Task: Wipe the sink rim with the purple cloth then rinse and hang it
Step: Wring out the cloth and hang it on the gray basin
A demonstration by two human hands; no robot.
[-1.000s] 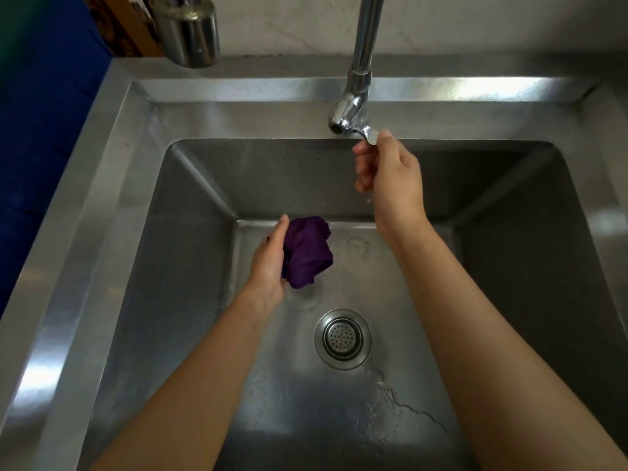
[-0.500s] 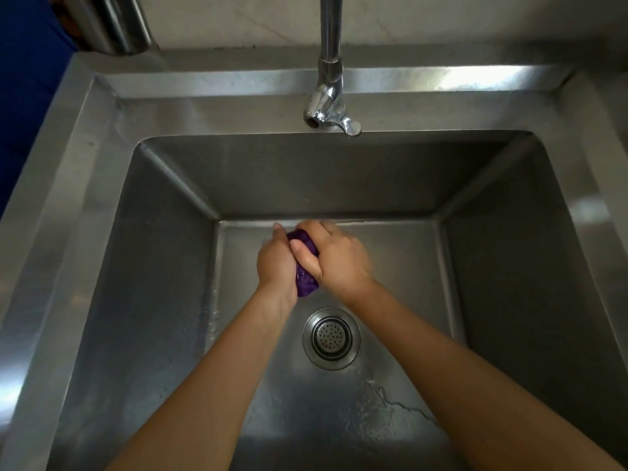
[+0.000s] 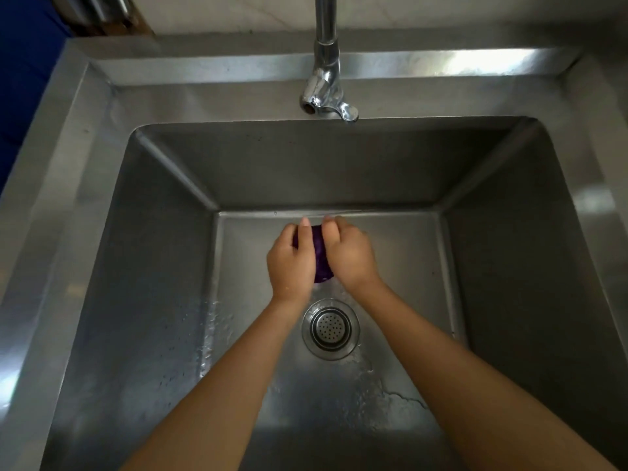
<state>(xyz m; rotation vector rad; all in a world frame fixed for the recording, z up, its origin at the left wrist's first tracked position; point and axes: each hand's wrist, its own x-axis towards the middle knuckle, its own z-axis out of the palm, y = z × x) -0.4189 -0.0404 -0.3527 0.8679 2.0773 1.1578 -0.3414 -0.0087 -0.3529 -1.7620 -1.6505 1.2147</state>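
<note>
Left hand point(image 3: 290, 263) and right hand point(image 3: 351, 258) clamp the balled purple cloth point(image 3: 319, 258) between them. Its length runs toward the sink's far wall, just beyond the drain point(image 3: 330, 328).

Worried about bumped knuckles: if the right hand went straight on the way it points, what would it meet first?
The right hand grips the purple cloth together with the left hand; beyond that, probably the sink's back wall, below the tap. Depth is hard to judge from one view.
</note>
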